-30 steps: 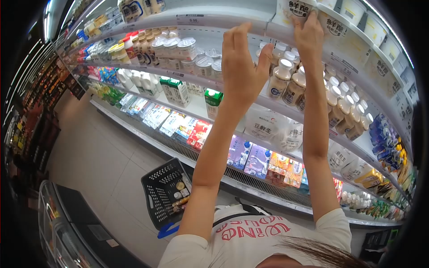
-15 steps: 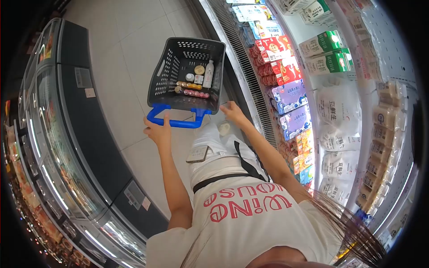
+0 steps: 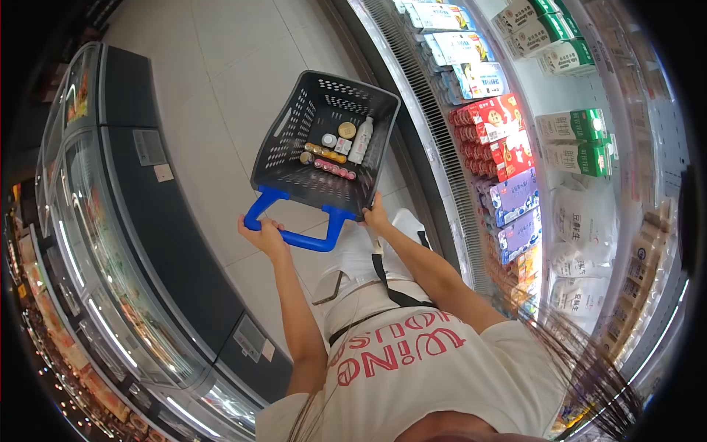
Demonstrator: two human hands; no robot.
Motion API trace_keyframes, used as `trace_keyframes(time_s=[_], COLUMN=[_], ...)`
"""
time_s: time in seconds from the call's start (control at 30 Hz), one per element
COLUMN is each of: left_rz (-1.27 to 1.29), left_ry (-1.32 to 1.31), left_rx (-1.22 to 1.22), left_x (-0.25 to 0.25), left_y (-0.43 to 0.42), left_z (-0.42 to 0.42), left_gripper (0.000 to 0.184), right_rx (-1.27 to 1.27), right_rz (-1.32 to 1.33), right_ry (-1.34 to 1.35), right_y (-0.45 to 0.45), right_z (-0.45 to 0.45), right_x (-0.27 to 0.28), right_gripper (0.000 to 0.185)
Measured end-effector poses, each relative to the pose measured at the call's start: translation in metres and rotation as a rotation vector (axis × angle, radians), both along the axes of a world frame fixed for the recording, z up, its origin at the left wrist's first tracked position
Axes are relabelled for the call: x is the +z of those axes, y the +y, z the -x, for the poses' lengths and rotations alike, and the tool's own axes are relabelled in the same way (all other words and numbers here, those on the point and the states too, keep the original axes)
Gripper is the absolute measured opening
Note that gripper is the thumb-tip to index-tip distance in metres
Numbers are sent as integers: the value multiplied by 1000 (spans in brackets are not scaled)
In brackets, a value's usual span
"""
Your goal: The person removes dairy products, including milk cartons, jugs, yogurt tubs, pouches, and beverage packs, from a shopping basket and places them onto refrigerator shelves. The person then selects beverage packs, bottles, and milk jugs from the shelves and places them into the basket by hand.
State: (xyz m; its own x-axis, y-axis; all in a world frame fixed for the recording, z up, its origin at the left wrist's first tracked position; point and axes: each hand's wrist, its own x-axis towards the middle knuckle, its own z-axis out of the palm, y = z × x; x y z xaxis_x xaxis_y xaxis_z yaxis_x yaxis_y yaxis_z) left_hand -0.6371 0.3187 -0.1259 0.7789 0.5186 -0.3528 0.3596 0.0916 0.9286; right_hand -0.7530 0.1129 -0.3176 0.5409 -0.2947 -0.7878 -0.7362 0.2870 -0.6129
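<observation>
A dark grey shopping basket point(image 3: 289, 163) with perforated walls is in front of me, its blue handle point(image 3: 303, 241) turned toward my body. My left hand point(image 3: 264, 237) is closed around the left side of the handle. At the basket's near right corner, my right hand point(image 3: 375, 216) grips the rim, with some fingers hidden. Inside the basket are a white bottle point(image 3: 360, 141), a round tan-topped container point(image 3: 347, 130), small white containers point(image 3: 342, 146), a yellow row of small bottles point(image 3: 325, 152) and a pink row point(image 3: 335, 169).
On the right, a refrigerated shelf holds red packs point(image 3: 508, 136), purple packs point(image 3: 515, 195), green-and-white cartons point(image 3: 578, 125) and white bags point(image 3: 585, 221). A glass-topped freezer point(image 3: 121, 243) runs along the left. Pale tiled floor point(image 3: 228, 66) lies between them.
My right hand, apart from the basket before, now holds its near right corner. The basket appears lower and farther right in view, and the shelf goods have shifted as my view moved.
</observation>
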Motion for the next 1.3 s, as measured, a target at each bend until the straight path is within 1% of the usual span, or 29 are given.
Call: trace_keyframes(time_s=[0.03,0.1,0.17,0.2,0.27,0.3,0.33,0.4,0.43,0.47,0.57,0.67,0.77,0.87,0.93,0.97,1.03,1.07,1.1,1.13,1.17,1.2,1.23,1.3], left_rz=[-18,-20,-28,-35,-47,-52,-55,-78,-90,-143,-228,-261,-337,-1540,-1650,-1706,-1398,-1221,-1061,-975,-936,-846,-869,-853], left_ry=[-1,-10,5,13,13,7,-3,1,0,14,66,88,234,654,568,518,397,440,571,646,712,798,765,719], left_rx=[0,-1,9,21,35,40,48,34,28,6,-3,12,-100,-149,-105,-84,-373,-526,-639,-720,-723,-697,-742,-817], left_x=[-1,-5,-6,-3,-4,-6,-10,-17,-18,-18,-20,-16,-6,4,23,20,-35,-78,-134,-210,-265,-329,-364,-428], left_y=[3,10,16,17,26,33,38,53,59,64,79,85,93,64,16,-5,-29,-35,-32,-21,-22,-13,-23,-2], left_z=[-14,-37,-57,-71,-100,-113,-127,-154,-168,-181,-223,-256,-283,-291,-313,-326,-357,-374,-391,-407,-415,-422,-426,-431], left_gripper=[61,61,60,60,59,59,59,59,59,58,57,60,59,59,58,58,48,39,38,40,43,55,58,58], right_rx=[49,129,215,269,251,245,234,391,470,567,639,529,504,362,386,395,473,512,549,570,598,626,638,669], right_rz=[69,162,217,251,188,154,113,223,277,428,180,-11,-22,4,47,68,137,166,200,162,164,163,168,185], right_ry=[-64,-97,-59,-45,-12,11,14,-23,-48,-80,-4,59,59,4,-2,-8,-46,-70,-100,-61,-55,-48,-71,-132], right_y=[3,11,10,9,12,15,15,18,21,26,18,6,-18,-40,-53,-57,-65,-66,-67,-70,-73,-76,-89,-92], right_z=[-7,-16,-45,-64,-104,-118,-138,-164,-177,-190,-243,-289,-333,-358,-370,-375,-384,-384,-385,-390,-392,-392,-394,-396], right_x=[-32,-72,-95,-84,-55,-35,0,-11,-26,-40,-27,-9,-13,-28,-39,-47,-55,-62,-69,-65,-66,-68,-64,-55], right_gripper=[77,77,78,76,75,75,75,76,76,71,55,37,30,29,28,27,28,28,29,31,33,35,37,40])
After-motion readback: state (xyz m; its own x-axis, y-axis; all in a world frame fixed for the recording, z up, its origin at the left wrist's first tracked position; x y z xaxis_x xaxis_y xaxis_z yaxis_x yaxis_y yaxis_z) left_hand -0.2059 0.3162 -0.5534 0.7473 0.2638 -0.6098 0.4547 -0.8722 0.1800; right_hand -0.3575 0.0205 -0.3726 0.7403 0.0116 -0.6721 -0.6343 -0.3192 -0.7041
